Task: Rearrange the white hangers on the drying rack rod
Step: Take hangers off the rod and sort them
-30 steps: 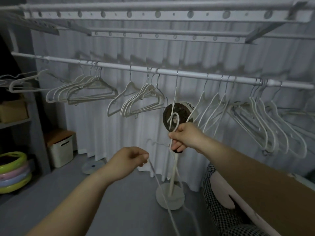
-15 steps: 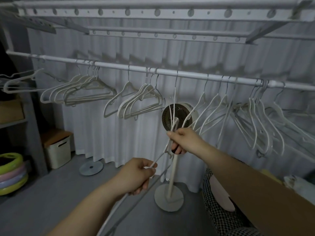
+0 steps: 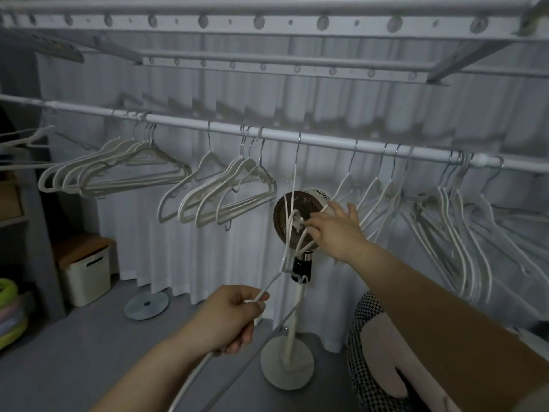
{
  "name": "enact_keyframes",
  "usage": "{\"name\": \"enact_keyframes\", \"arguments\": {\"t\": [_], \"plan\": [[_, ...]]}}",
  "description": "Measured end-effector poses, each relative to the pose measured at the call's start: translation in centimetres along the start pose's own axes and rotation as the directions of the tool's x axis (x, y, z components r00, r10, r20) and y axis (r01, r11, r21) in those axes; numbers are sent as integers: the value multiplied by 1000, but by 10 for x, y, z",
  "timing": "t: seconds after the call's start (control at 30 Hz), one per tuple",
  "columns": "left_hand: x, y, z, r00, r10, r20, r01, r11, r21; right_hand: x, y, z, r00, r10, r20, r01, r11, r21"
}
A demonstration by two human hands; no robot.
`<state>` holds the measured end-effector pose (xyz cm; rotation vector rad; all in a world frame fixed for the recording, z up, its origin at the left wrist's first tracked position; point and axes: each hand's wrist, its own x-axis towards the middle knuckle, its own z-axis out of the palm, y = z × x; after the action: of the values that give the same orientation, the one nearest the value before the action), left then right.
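Note:
A white rod (image 3: 326, 141) runs across the view with white hangers on it: a left bunch (image 3: 118, 171), a middle bunch (image 3: 228, 191), and spread and bunched hangers at the right (image 3: 457, 221). One hanger (image 3: 274, 279) hangs by its long hook near the rod's middle and slants down toward me. My left hand (image 3: 231, 319) is shut on that hanger's lower arm. My right hand (image 3: 335, 233) is beside the hanger's upper loop, fingers spread toward the right-hand hangers, holding nothing.
A standing fan (image 3: 286, 370) is right behind the held hanger. An overhead rack with perforated bars (image 3: 267, 22) sits above the rod. A white bin (image 3: 86, 275) and shelves are at the left, a checked cushion (image 3: 365, 352) at lower right, a curtain behind.
My right hand has let go of the hanger's top and opened, reaching right and up. My left hand keeps its grip on the hanger's arm.

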<state>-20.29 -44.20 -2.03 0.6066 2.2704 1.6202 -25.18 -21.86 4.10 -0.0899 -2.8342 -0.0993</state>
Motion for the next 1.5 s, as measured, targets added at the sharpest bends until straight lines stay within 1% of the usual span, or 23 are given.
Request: {"name": "enact_keyframes", "arguments": {"t": [0.17, 0.3, 0.4, 0.47, 0.73, 0.83, 0.97, 1.07, 1.27, 1.5], "plan": [[25, 9, 3, 1000, 11, -21, -10, 1000, 30, 12, 16, 1, 1000, 5, 19, -2, 991, -132], [46, 20, 11, 998, 45, -42, -44, 998, 34, 16, 35, 0, 997, 71, 31, -64, 983, -173], [63, 33, 20, 995, 81, -62, -82, 997, -3, 21, 52, -2, 995, 98, -29, -100, 990, -102], [75, 42, 26, 991, 113, -78, -116, 993, -33, 23, 63, -3, 994, 93, -50, -95, 994, -49], [132, 83, 59, 941, 232, -246, -271, 952, -141, 32, 89, -11, 997, 58, -58, -54, 996, 70], [151, 96, 64, 918, 261, -297, -312, 940, -138, 34, 95, -13, 998, 46, -49, -39, 991, 128], [174, 108, 67, 901, 248, -357, -316, 937, -146, 32, 99, -15, 997, 60, -54, -47, 974, 221], [187, 110, 72, 898, 231, -374, -305, 940, -153, 32, 102, -14, 998, 37, -52, -25, 977, 212], [201, 117, 73, 888, 260, -380, -316, 944, -92, 30, 109, -11, 989, 52, -141, -12, 964, 267], [207, 118, 74, 899, 247, -362, -299, 949, -94, 32, 112, -10, 987, 64, -149, -19, 957, 290]]}}
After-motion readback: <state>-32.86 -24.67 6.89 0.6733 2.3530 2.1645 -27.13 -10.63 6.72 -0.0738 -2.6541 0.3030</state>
